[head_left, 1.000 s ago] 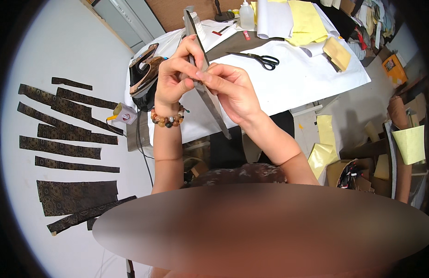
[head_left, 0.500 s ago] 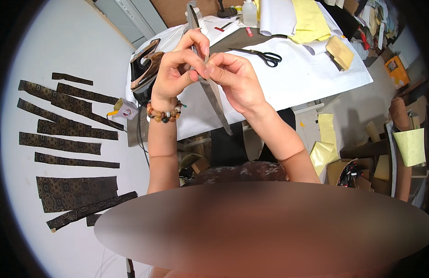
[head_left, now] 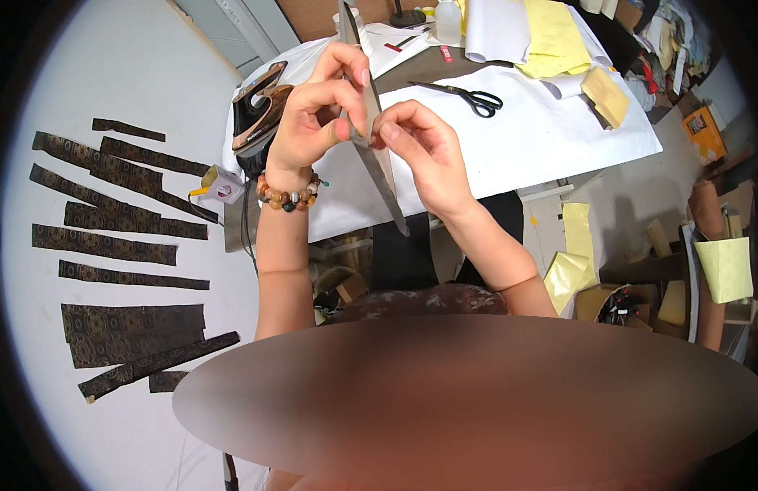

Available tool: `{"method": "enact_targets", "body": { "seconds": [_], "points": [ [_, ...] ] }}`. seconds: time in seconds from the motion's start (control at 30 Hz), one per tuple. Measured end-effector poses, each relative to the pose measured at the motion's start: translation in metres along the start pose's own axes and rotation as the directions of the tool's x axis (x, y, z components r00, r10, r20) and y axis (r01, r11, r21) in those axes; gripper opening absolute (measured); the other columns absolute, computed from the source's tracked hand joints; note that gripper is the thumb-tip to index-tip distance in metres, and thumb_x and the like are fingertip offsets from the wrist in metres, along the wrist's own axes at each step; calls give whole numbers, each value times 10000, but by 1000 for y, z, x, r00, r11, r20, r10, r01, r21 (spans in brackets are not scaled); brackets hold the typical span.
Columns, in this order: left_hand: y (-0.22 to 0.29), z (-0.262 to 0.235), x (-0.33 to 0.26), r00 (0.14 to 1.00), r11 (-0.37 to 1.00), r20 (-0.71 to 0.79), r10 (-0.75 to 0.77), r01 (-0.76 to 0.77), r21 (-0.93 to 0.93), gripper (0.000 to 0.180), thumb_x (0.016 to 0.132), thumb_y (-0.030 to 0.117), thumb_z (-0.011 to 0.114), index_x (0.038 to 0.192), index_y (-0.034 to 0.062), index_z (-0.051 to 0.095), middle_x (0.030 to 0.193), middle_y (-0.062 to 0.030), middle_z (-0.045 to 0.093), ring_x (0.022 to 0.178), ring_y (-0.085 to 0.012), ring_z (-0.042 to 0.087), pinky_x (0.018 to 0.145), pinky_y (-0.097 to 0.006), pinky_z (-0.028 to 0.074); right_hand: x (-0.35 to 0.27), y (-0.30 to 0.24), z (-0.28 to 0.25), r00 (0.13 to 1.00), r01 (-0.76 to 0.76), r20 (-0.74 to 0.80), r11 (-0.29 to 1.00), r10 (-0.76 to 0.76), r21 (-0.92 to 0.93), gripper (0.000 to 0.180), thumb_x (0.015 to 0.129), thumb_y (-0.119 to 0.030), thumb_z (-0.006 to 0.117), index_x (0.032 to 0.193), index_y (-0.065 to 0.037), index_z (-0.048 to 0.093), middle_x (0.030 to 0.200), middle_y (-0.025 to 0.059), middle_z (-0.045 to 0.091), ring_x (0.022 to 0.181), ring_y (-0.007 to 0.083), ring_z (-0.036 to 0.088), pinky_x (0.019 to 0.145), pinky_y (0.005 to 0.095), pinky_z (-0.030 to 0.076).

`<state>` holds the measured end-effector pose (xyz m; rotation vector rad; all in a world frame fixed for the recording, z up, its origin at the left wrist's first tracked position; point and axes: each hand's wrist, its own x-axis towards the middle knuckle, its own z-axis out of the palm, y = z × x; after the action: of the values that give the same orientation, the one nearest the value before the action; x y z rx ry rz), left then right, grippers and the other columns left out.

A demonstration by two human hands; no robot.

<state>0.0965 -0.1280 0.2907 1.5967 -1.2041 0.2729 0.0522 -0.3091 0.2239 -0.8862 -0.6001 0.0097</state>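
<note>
A long, narrow fabric strip (head_left: 384, 185), grey on the side I see and darker along one edge, hangs slantwise in the air over the table's front edge. My left hand (head_left: 307, 123), with a bead bracelet (head_left: 289, 196) at its wrist, holds the strip's upper part between bent fingers. Thumb and forefinger of my right hand (head_left: 430, 155) are closed at the strip's right edge, just below the left fingertips. Exactly what lies between the right fingertips is too small to make out.
White paper (head_left: 526, 123) covers the table, with black scissors (head_left: 469, 98), an iron (head_left: 260, 110), a clear bottle (head_left: 448, 23), yellow sheets (head_left: 555, 41) and a beige block (head_left: 604, 96) on it. Dark patterned strips (head_left: 105, 245) hang on the white wall at left, near a cup (head_left: 222, 185).
My right hand has shifted slightly right and down, and its fingers sit less tightly against my left fingertips. My left fingers have spread a little. The strip stays held.
</note>
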Motion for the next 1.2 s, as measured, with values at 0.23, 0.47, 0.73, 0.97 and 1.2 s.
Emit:
{"method": "enact_targets", "body": {
  "seconds": [0.23, 0.47, 0.73, 0.97, 1.2],
  "points": [
    [-1, -2, -2, 1000, 998, 2, -31, 31, -63, 447, 848, 510, 797, 784, 80, 689, 1197, -64, 465, 952, -146, 462, 823, -277, 396, -1, -5, 3, 985, 167, 49, 980, -162, -110, 113, 996, -69, 644, 1069, 16, 629, 1010, 42, 643, 949, 101, 603, 880, 270, 490],
    [-10, 1, -4, 992, 978, -118, -53, 28, -205, 585, 762, 496, 877, 1091, 78, 633, 1244, -72, 485, 960, -132, 490, 828, -272, 424, 17, 2, 5, 985, 168, 34, 984, -166, -55, 106, 1000, -55, 632, 1090, 1, 630, 1056, 46, 628, 1000, 124, 605, 927, 283, 482],
    [-16, -4, -11, 987, 981, -158, -21, -10, -196, 789, 701, 510, 914, 1228, 74, 520, 1251, -90, 492, 919, -145, 523, 814, -277, 451, 24, -1, -2, 989, 19, 150, 995, -5, -94, 114, 1006, -119, 648, 1021, -6, 656, 1014, 36, 649, 958, 118, 607, 894, 272, 483],
    [-17, -2, -9, 986, 979, -165, -28, -7, -206, 784, 695, 515, 917, 1213, 77, 524, 1242, -89, 493, 914, -150, 522, 803, -274, 455, 23, -19, 12, 956, -286, 119, 944, 269, 164, 100, 969, -109, 688, 944, -13, 672, 897, 10, 670, 852, 93, 607, 811, 256, 486],
    [-16, -2, -7, 987, 977, -163, -4, -31, -211, 769, 680, 525, 922, 1175, 80, 536, 1217, -81, 505, 917, -152, 530, 786, -278, 457, 6, -3, 16, 990, 138, -14, 990, -137, 31, 28, 953, -11, 644, 952, 12, 627, 936, 33, 599, 824, 99, 540, 766, 234, 457]
  ]
}}
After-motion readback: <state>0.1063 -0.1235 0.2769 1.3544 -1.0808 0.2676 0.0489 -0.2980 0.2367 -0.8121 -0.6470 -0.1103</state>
